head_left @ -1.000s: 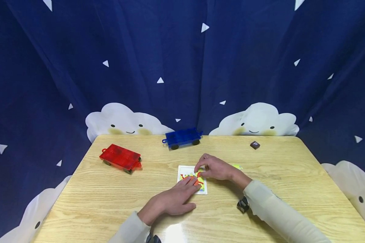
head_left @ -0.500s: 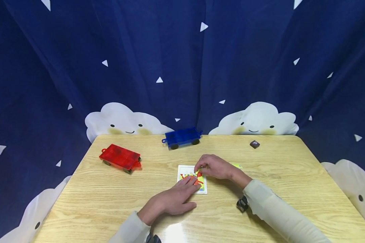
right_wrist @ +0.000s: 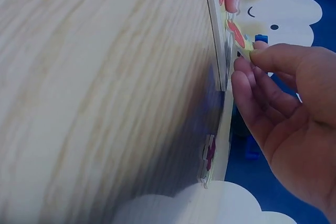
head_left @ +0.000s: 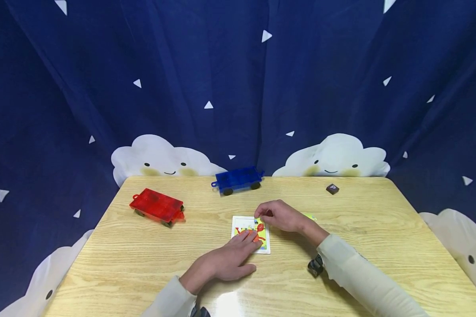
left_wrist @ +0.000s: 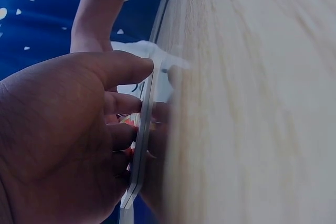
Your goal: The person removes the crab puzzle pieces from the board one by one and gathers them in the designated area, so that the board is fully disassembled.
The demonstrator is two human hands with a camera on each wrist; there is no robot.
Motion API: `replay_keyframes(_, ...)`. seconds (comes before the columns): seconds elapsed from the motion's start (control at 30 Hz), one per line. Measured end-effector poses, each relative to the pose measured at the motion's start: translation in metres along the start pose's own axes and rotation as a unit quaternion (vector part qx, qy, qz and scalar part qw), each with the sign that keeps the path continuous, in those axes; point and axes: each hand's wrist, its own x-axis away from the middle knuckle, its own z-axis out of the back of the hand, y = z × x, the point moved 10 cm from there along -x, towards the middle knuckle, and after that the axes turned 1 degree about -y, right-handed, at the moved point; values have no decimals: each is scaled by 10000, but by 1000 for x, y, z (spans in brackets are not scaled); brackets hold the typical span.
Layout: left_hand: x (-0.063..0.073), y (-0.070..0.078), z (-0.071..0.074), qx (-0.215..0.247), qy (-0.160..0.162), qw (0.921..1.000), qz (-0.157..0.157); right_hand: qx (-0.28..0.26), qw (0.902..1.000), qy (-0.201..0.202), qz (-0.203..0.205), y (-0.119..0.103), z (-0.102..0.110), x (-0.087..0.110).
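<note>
A small jigsaw puzzle with a red crab picture lies in a white puzzle tray [head_left: 235, 223] on the table. My left hand [head_left: 229, 260] rests on it with the fingers extended over the crab. At the tray's upper right corner, my right hand [head_left: 280, 216] pinches a jigsaw piece [right_wrist: 239, 35] between thumb and fingers. That piece is yellow with a red patch and sits tilted up from the tray in the right wrist view. Another jigsaw piece [head_left: 311, 216], yellow-green, lies on the table behind my right wrist, partly hidden.
A red toy wagon [head_left: 157, 205] stands at the left of the wooden table [head_left: 115, 264]. Near the back edge are a blue toy wagon [head_left: 239, 179] and a small dark tile marked P [head_left: 332, 189]. A dark blue curtain [head_left: 238, 88] hangs behind.
My right hand has shifted very slightly at the tray's upper right corner, and more of the red and yellow piece shows. The left hand has stayed in place.
</note>
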Motion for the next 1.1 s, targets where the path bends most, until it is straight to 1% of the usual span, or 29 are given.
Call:
replay_keyframes(0.27,0,1,0,4,-8,10000,-33,58,9999,37,-113,6,-1,-1)
replay_keyframes(0.4,0,1,1,-14,-10,10000,-51,26,9999,66,-93,5,0,-1)
replay_keyframes(0.57,0,2,1,-84,27,9999,-94,-61,9997,223,11,2,8,4)
replay_keyframes(0.67,1,2,1,-113,60,9998,-125,-52,9994,329,-45,5,14,9)
replay_keyframes(0.87,2,2,1,-166,134,9995,-218,-36,9981,509,-335,18,34,30)
replay_keyframes(1.1,4,3,2,-135,190,9994,-273,289,9947,680,-722,41,65,65)
